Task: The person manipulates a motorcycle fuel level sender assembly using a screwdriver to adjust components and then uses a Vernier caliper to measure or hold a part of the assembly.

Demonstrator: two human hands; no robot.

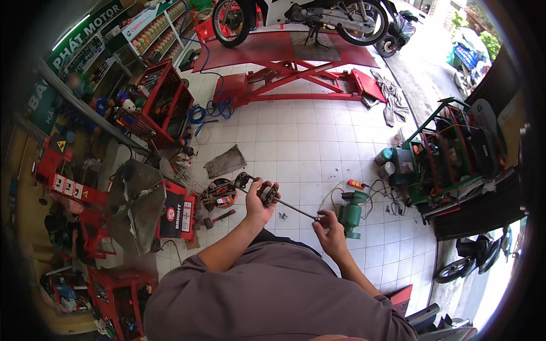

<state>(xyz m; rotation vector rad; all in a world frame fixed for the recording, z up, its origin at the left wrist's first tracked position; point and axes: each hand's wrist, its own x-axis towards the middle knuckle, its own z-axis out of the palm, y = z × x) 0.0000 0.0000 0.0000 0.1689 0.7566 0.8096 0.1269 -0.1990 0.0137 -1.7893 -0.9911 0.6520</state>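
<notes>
In front of my body I hold a dark metal part with a long thin rod (297,211). The fingers of my left hand (261,203) are wrapped around its thicker, blackened section (267,195). Beyond that hand, a dark end piece with holes (243,180) sticks out to the upper left. From there the rod slants down to the right, where my right hand (330,232) pinches its end between thumb and fingers. The exact kind of part cannot be made out.
Below me on the tiles are a hammer (219,219), a round tray of tools (219,194), a grey rag (225,162) and a green bench grinder (352,215). A motorcycle stands on a red scissor lift (256,51) ahead. Red machinery (176,213) flanks my left; a green rack (443,150), my right.
</notes>
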